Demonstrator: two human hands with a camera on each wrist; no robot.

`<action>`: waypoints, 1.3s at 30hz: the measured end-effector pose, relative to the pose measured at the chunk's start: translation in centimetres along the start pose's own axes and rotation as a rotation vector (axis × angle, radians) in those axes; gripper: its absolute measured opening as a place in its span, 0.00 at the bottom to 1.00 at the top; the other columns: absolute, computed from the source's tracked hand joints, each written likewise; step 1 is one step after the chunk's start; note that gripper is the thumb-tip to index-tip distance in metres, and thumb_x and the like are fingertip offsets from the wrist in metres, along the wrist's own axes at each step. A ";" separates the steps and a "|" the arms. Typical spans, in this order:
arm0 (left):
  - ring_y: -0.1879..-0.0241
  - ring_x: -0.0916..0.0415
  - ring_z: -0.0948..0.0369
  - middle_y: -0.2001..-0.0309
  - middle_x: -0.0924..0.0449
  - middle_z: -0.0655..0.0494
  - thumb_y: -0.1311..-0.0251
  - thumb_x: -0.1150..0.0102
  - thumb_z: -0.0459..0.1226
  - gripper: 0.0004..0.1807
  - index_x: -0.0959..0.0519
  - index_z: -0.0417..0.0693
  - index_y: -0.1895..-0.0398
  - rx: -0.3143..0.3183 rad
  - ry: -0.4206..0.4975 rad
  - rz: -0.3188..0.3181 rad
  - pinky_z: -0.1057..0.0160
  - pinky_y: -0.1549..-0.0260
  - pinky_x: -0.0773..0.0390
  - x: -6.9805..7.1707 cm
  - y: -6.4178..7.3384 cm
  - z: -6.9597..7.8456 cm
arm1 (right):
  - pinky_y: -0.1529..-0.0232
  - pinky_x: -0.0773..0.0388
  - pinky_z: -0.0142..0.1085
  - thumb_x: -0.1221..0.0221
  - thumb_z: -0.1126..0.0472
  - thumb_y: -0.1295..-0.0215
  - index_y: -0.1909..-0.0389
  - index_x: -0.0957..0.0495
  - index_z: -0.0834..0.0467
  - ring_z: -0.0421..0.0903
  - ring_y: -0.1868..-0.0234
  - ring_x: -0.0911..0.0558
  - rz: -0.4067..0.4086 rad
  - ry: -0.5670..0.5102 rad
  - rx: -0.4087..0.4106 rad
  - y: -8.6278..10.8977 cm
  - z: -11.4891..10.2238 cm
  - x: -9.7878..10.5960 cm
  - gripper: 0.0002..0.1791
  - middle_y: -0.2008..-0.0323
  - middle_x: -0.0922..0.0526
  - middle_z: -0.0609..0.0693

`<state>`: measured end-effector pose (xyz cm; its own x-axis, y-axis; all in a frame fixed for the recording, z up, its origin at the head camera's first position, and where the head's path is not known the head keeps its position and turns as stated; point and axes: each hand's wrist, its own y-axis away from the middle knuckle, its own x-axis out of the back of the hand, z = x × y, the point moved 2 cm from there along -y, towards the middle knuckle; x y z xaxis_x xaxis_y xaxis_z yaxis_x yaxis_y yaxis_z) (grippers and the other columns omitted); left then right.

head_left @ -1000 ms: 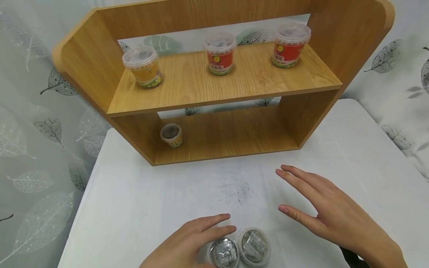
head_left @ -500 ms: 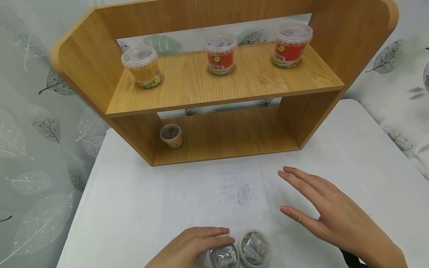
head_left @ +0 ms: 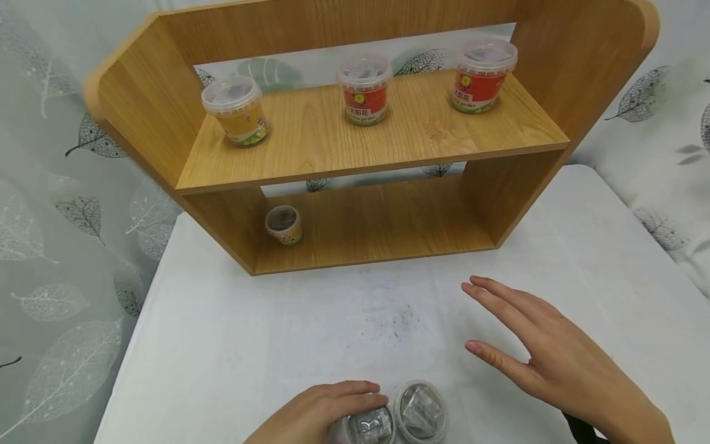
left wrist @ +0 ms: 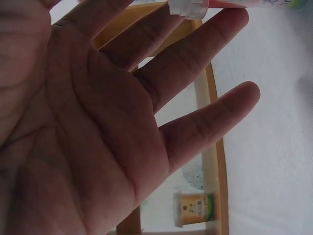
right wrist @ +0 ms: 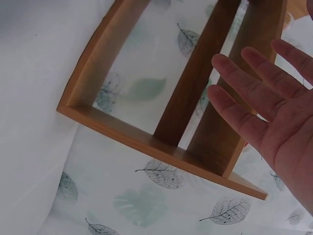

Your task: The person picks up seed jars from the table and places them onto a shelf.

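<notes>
My left hand [head_left: 327,410] is at the near edge of the table, its fingers curving along the far side of a clear lidded plastic cup [head_left: 373,427] with a silvery packet under the lid. The thumb is hidden in the head view. In the left wrist view that cup [left wrist: 188,8] overlaps the fingers at the top, while the ring and little fingers stretch out past it. A second lidded plastic cup [head_left: 421,412] stands right beside the first. Farther right, my right hand [head_left: 546,348] hovers over the table, holding nothing, with thumb and fingers spread.
A two-tier wooden shelf [head_left: 371,166] stands at the back of the white table [head_left: 222,345]. Its upper board bears a yellow-labelled cup [head_left: 240,114] and two red-labelled cups [head_left: 364,92]. One small yellow cup [head_left: 285,225] sits low on the left.
My left hand has lowered slightly toward the near edge, and its fingers have closed in along the cup's far side. The right hand has barely shifted right.
</notes>
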<state>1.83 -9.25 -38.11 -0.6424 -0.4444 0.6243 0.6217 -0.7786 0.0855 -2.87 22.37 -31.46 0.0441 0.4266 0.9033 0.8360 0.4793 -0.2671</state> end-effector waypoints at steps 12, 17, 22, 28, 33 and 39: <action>0.39 0.28 0.61 0.37 0.27 0.59 0.43 0.33 0.56 0.35 0.28 0.56 0.33 0.039 -0.019 0.017 0.55 0.48 0.23 0.3 0.2 0.2 | 0.36 0.49 0.20 0.26 0.47 0.48 0.28 0.36 0.41 0.44 0.37 0.27 0.045 -0.018 0.034 0.1 0.2 -0.2 0.46 0.32 0.30 0.43; 0.41 0.27 0.61 0.38 0.26 0.60 0.42 0.32 0.53 0.33 0.26 0.57 0.34 0.100 0.009 0.017 0.57 0.49 0.22 1.1 0.4 0.4 | 0.36 0.53 0.17 0.26 0.50 0.49 0.27 0.36 0.42 0.44 0.37 0.28 0.058 -0.023 0.044 0.1 0.3 -0.4 0.47 0.33 0.30 0.43; 0.39 0.28 0.61 0.36 0.28 0.63 0.45 0.27 0.42 0.35 0.27 0.58 0.33 0.190 -0.017 0.023 0.55 0.46 0.23 2.4 0.7 0.9 | 0.36 0.53 0.17 0.25 0.50 0.49 0.27 0.36 0.42 0.44 0.37 0.28 0.059 -0.022 0.040 0.1 0.4 -0.4 0.47 0.33 0.30 0.43; 0.37 0.30 0.61 0.34 0.30 0.65 0.49 0.24 0.38 0.39 0.28 0.60 0.32 0.228 -0.106 0.056 0.54 0.43 0.26 4.2 0.6 1.7 | 0.36 0.52 0.18 0.26 0.49 0.48 0.27 0.36 0.42 0.45 0.36 0.28 0.048 -0.034 0.025 0.2 0.4 -0.5 0.46 0.33 0.30 0.43; 0.37 0.30 0.63 0.34 0.30 0.64 0.49 0.24 0.38 0.38 0.27 0.58 0.33 0.146 -0.195 0.137 0.55 0.41 0.27 5.9 0.0 2.2 | 0.36 0.50 0.18 0.27 0.46 0.47 0.27 0.36 0.41 0.46 0.36 0.28 0.034 -0.025 0.002 0.4 0.4 -0.6 0.46 0.33 0.30 0.43; 0.35 0.33 0.67 0.34 0.30 0.65 0.51 0.23 0.39 0.37 0.25 0.57 0.34 0.123 -0.231 0.199 0.58 0.39 0.29 8.3 -1.1 2.2 | 0.35 0.52 0.17 0.26 0.49 0.49 0.27 0.35 0.44 0.45 0.37 0.28 0.064 -0.038 0.035 0.4 0.5 -0.8 0.47 0.33 0.29 0.45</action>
<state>-3.16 -11.13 -31.33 -0.3926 -0.4592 0.7969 0.7836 -0.6206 0.0285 -2.86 22.64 -32.42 0.0756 0.4855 0.8709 0.8127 0.4760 -0.3359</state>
